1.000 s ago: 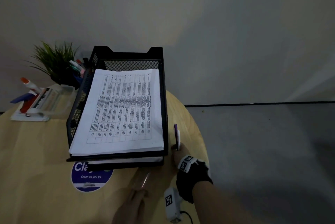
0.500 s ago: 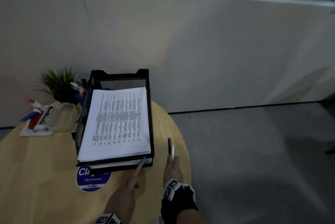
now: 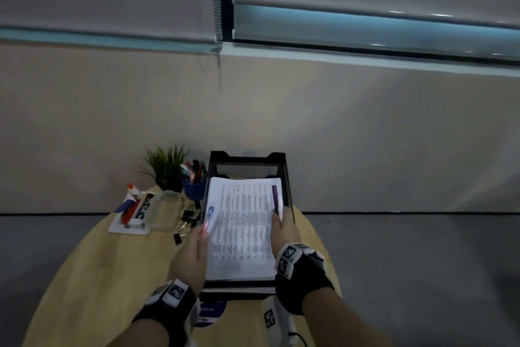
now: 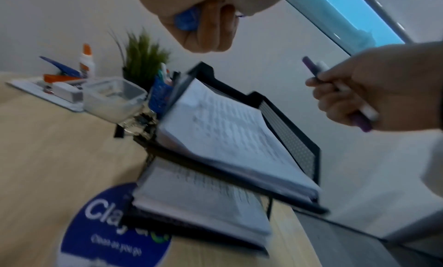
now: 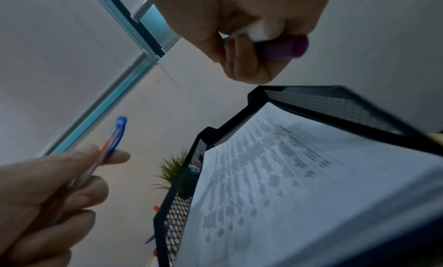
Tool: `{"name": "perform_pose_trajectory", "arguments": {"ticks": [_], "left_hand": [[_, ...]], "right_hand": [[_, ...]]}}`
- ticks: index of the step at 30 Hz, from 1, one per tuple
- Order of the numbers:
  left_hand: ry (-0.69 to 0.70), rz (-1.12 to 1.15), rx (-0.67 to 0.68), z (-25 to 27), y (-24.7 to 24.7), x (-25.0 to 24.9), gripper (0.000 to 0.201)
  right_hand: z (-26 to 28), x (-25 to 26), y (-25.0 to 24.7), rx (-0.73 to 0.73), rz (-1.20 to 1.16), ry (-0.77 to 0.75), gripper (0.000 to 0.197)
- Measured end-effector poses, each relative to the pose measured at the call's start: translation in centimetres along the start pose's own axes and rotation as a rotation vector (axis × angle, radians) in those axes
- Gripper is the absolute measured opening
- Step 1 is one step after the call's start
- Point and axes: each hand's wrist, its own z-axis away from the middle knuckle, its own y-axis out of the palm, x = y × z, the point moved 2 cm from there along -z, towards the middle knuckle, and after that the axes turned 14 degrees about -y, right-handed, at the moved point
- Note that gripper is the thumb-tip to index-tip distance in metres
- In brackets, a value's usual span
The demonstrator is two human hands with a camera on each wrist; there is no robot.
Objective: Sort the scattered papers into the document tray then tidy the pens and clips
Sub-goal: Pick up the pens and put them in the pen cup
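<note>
The pens are in our hands, raised above the document tray (image 3: 287, 178). We grip a clear pen with a blue cap (image 3: 208, 217) in our left hand (image 3: 191, 256), fingers curled round its barrel, the cap pointing up and away from us. Our right hand (image 3: 284, 231) is closed round two pens side by side, a purple pen (image 3: 275, 199) and a white pen (image 4: 323, 67), both also pointing away.

The long axes of all three run roughly along the tray's length, toward the wall. The blue pen cup (image 3: 194, 189) that we judge to be their destination stands just beside the tray's far left corner, already holding several pens. It lies ahead and to the left of both hands; the left hand is the nearer, with only the tray's left edge between it and the cup, while the right hand would have to cross the whole width of the papers (image 3: 244, 231). We judge that each pen must be tipped from lying forward to near upright before it drops in.

The papers are stacked in both tiers of the tray, so that part of the task looks done. Black binder clips (image 3: 187, 217) lie loose on the wooden table (image 3: 98, 276) between the tray and a clear plastic box (image 3: 166, 211), not yet tidied. Beyond stand a small plant (image 3: 166, 166) and a white tray with a glue bottle (image 3: 133, 192).
</note>
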Motion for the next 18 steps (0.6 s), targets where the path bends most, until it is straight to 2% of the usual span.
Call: {"name": "perform_pose_trajectory", "arguments": {"ticks": [2, 4, 7, 10, 13, 16, 18], "left_hand": [[-0.045, 0.016, -0.061, -2.6, -2.6, 0.4, 0.043], [-0.040, 0.008, -0.094, -5.8, -4.9, 1.1, 0.035], [-0.021, 0.049, -0.110, -10.7, -7.9, 1.8, 0.021], [-0.033, 0.182, -0.048, -15.0, -9.9, 2.0, 0.020], [-0.032, 0.292, 0.040, -18.6, -10.6, 1.6, 0.012], [0.043, 0.310, 0.049, -21.2, -10.1, 0.8, 0.020], [0.100, 0.268, 0.000, -22.5, -9.3, 0.2, 0.025]], "right_hand": [[-0.9, 2.2, 0.8, 0.012, -0.019, -0.006, 0.040], [-2.3, 3.9, 2.2, 0.005, -0.057, -0.031, 0.030], [-4.7, 5.5, 4.7, -0.093, -0.169, -0.008, 0.018], [-6.3, 7.3, 6.3, -0.156, -0.314, 0.036, 0.008], [-7.9, 7.4, 7.5, -0.158, -0.389, 0.057, 0.013], [-9.6, 6.3, 8.0, -0.148, -0.374, 0.076, 0.015], [-10.5, 5.4, 7.9, -0.125, -0.321, 0.071, 0.015]]}}
